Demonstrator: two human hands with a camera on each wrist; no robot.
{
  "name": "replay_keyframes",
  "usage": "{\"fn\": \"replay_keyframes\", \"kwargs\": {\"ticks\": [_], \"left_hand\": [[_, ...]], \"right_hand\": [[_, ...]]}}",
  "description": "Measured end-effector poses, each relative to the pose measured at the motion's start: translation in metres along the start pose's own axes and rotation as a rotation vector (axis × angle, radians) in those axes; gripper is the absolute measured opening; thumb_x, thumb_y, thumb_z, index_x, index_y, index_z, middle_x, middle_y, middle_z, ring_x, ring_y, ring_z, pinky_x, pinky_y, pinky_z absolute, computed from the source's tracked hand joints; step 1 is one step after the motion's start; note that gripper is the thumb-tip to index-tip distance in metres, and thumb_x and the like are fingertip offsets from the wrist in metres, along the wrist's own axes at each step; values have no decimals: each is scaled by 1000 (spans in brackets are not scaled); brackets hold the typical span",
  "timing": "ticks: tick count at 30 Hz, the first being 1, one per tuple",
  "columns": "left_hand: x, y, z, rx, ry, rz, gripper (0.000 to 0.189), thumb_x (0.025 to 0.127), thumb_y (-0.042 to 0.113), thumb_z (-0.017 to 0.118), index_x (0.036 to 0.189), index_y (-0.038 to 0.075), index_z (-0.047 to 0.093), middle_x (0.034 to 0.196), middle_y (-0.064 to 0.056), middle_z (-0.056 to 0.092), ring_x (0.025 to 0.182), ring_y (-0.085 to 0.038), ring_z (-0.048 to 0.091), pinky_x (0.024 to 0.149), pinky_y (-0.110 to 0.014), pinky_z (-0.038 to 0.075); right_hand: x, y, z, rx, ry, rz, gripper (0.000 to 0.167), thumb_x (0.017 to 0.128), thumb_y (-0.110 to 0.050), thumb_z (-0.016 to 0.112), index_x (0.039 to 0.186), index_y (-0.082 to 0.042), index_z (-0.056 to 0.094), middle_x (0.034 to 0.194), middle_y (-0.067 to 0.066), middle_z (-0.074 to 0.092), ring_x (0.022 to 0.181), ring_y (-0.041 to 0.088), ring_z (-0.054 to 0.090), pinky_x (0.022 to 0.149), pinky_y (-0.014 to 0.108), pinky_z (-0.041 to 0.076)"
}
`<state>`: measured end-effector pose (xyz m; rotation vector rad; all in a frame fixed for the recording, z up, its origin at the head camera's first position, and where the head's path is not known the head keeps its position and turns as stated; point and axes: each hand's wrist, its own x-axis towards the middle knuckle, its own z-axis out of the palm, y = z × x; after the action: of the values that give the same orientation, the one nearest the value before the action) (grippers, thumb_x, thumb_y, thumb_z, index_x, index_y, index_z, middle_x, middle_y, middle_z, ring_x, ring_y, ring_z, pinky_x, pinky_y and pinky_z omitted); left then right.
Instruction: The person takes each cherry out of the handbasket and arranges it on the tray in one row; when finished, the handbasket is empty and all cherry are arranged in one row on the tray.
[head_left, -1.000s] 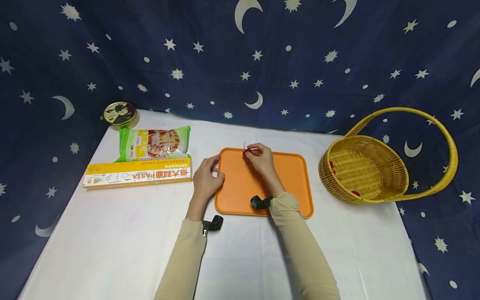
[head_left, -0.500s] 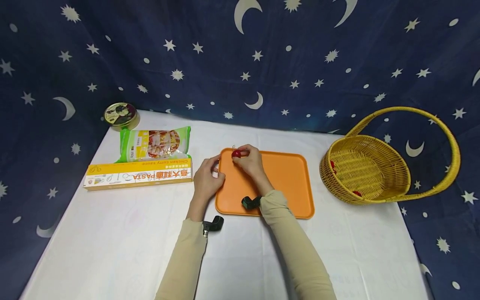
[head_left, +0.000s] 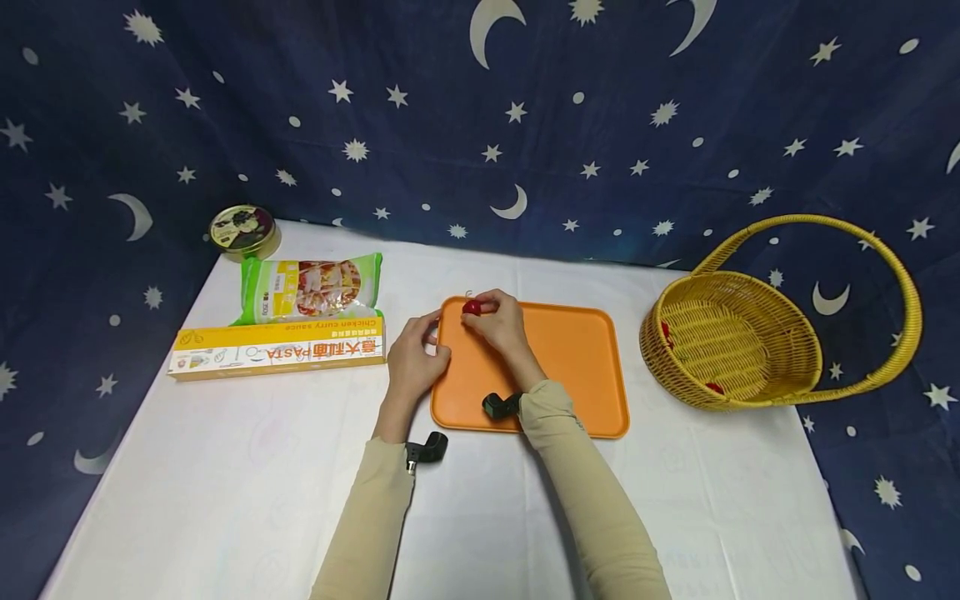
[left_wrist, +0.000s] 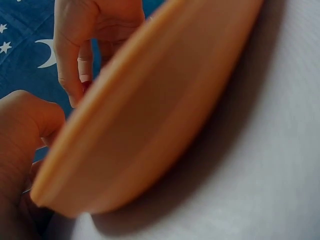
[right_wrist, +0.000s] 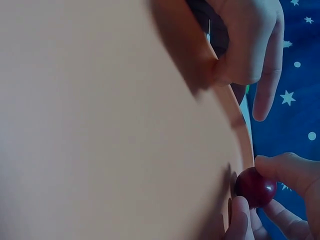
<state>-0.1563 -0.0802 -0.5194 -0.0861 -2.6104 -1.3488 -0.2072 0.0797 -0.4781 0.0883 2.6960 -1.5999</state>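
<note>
My right hand [head_left: 505,327] pinches a dark red cherry [head_left: 472,307] between thumb and fingers, at the far left corner of an orange tray [head_left: 570,358]. A thin stem rises from the cherry in the head view. Close up in the right wrist view, the cherry [right_wrist: 256,187] is just by the tray's rim; whether it touches the tray I cannot tell. My left hand [head_left: 414,358] holds the tray's left edge, thumb at the rim and fingers along the outside. In the left wrist view the tray's rim [left_wrist: 115,65] hides part of both hands.
A yellow wicker basket [head_left: 652,367] with a tall handle stands at the right, with a few red fruits inside. To the left lie a pasta box [head_left: 277,348] and a green food packet [head_left: 315,287], with a round tin [head_left: 243,231] behind. White cloth covers the table.
My right hand has moved left with the cherry, from the tray's far edge to its far left corner, then stayed there. The left hand keeps its place.
</note>
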Motion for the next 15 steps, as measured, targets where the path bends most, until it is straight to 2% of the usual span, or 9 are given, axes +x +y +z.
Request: {"fn": "replay_keyframes", "kwargs": {"ticks": [5, 11, 15], "left_hand": [[-1, 0, 0, -1, 2, -8, 58, 76, 12, 66, 133, 9, 61, 113, -11, 64, 84, -22, 62, 73, -40, 46], [-2, 0, 1, -4, 12, -2, 58, 75, 11, 65, 133, 9, 61, 112, -11, 64, 83, -23, 62, 73, -41, 47], [-1, 0, 1, -8, 13, 5, 58, 75, 11, 65, 133, 9, 61, 112, -11, 64, 84, -23, 62, 73, -41, 47]], "right_hand": [[-1, 2, -2, -7, -8, 20, 35, 74, -9, 83, 105, 1, 70, 95, 20, 70, 91, 32, 65, 77, 37, 53], [-1, 3, -3, 0, -3, 17, 33, 75, -7, 82, 104, 1, 69, 93, 20, 70, 86, 32, 66, 68, 31, 54], [-1, 3, -5, -1, 4, 4, 34, 74, -8, 82, 104, 2, 69, 94, 20, 70, 89, 31, 65, 71, 30, 51]]}}
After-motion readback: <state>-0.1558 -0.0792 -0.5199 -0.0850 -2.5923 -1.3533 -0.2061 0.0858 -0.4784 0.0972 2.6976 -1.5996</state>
